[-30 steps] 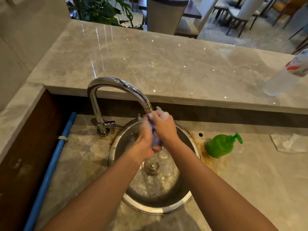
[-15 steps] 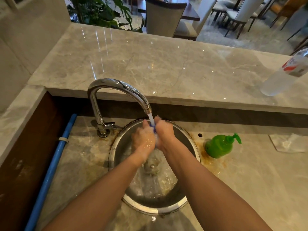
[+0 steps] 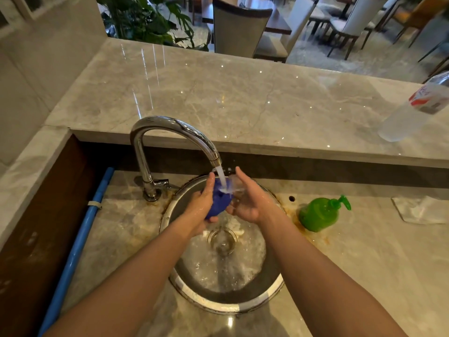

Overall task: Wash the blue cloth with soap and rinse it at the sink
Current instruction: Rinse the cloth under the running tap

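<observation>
The blue cloth point(image 3: 220, 200) is bunched into a wet ball over the round steel sink point(image 3: 257, 301). My left hand point(image 3: 202, 204) cups it from the left, fingers pointing up and thumb under it. Water runs from the chrome tap point(image 3: 175, 128) straight onto the cloth. My right hand point(image 3: 250, 201) is just to the right of the cloth with its fingers straight and spread, palm facing the cloth and the stream. A green soap pump bottle point(image 3: 319, 214) stands on the counter right of the sink.
A raised marble ledge point(image 3: 243, 100) runs behind the sink, with a clear plastic bottle point(image 3: 413, 110) lying at its right end. A white crumpled tissue point(image 3: 420, 210) lies at the far right. A blue pipe point(image 3: 77, 242) runs along the left wall.
Both hands were pressed together rubbing the foamy cloth. Now they have parted: the right hand has opened away, the cloth sits in the left hand under the stream, and the foam is gone.
</observation>
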Tool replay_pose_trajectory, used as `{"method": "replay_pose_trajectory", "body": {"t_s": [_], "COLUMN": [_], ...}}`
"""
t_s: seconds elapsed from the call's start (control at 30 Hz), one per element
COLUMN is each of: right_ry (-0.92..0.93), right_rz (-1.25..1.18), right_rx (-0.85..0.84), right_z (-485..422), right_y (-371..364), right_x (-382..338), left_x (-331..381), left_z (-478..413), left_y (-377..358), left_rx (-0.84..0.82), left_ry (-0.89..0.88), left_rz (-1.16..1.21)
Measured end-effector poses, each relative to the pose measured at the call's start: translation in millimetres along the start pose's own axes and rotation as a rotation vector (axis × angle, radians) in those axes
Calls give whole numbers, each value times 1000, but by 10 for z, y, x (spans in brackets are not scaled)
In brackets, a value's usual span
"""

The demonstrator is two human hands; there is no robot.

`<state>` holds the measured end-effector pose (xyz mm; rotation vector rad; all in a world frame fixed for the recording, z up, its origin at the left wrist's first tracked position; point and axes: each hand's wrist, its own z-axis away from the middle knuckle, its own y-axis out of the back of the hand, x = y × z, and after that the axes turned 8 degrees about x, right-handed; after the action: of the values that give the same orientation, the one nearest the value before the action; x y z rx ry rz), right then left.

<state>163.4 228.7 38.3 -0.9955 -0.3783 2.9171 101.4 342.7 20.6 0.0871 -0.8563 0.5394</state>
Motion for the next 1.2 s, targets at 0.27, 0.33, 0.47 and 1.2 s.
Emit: {"method": "replay_pose_trajectory", "body": {"t_s": [0.27, 0.33, 0.47, 1.2], "right_ry": [121, 174, 187, 1035], "right_rz": [224, 224, 111, 764], "right_rx": [-67, -12, 5, 237], "right_z": [-7, -45, -48, 309], "right_y": [183, 198, 189, -256], "right_x": [59, 86, 119, 339], "left_x": [3, -12, -22, -30], "left_z": [14, 16, 50, 236], "left_y": [106, 73, -53, -371], "left_rx": [-201, -141, -54, 37], "left_ry": [16, 8, 105, 2], "left_rz": [18, 55, 352, 340]}}
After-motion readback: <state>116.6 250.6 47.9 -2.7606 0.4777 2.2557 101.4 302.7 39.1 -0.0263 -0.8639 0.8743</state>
